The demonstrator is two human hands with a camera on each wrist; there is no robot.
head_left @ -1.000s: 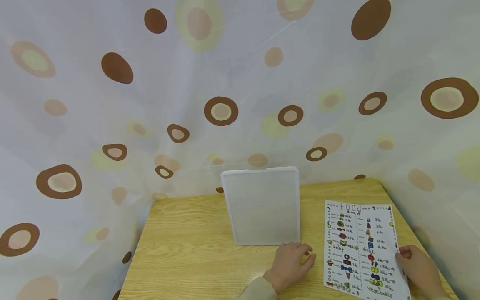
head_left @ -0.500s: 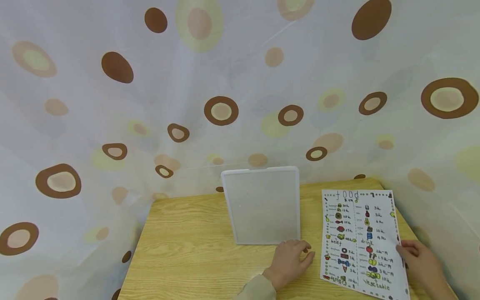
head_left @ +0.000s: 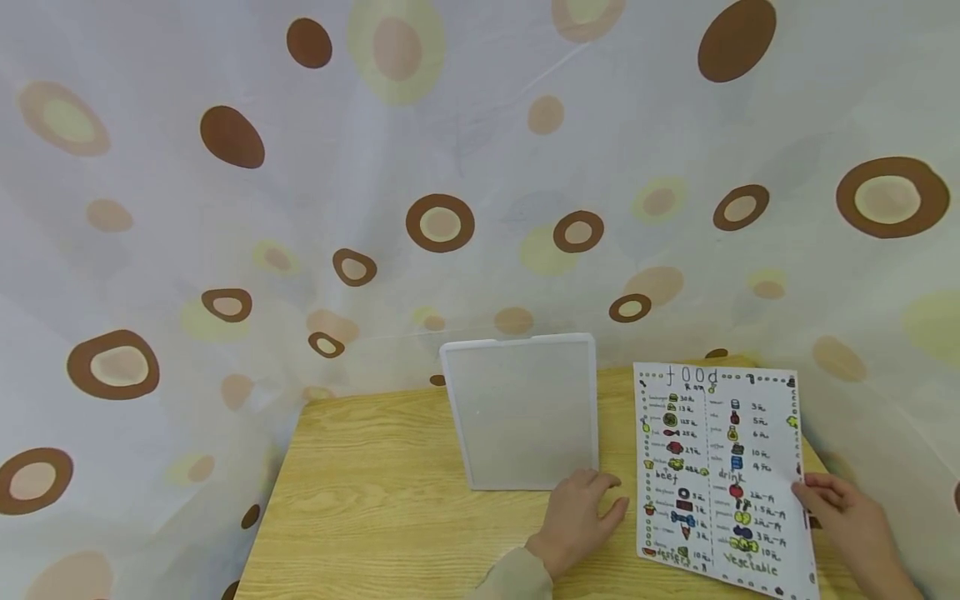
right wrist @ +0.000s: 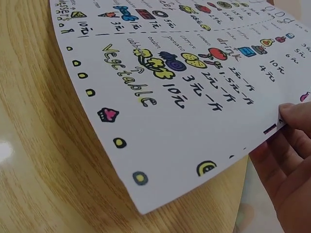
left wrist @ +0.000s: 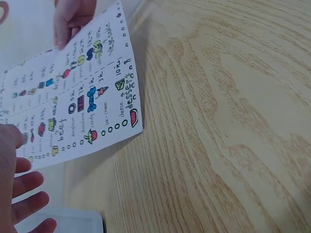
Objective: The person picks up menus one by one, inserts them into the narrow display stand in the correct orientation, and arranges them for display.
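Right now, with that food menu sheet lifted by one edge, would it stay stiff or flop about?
Probably floppy: the menu sheet bows in a curve in the right wrist view, though the right hand pinches only its edge. It looks thin and light, so it likely flutters or slides easily on the smooth wooden table. It might crease if gripped hard.

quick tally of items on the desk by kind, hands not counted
Menu sheet: 1, pinched at its edge by the right hand and lifted off the table.
Frosted white folder: 1, with the left hand at its near corner.
Total: 2
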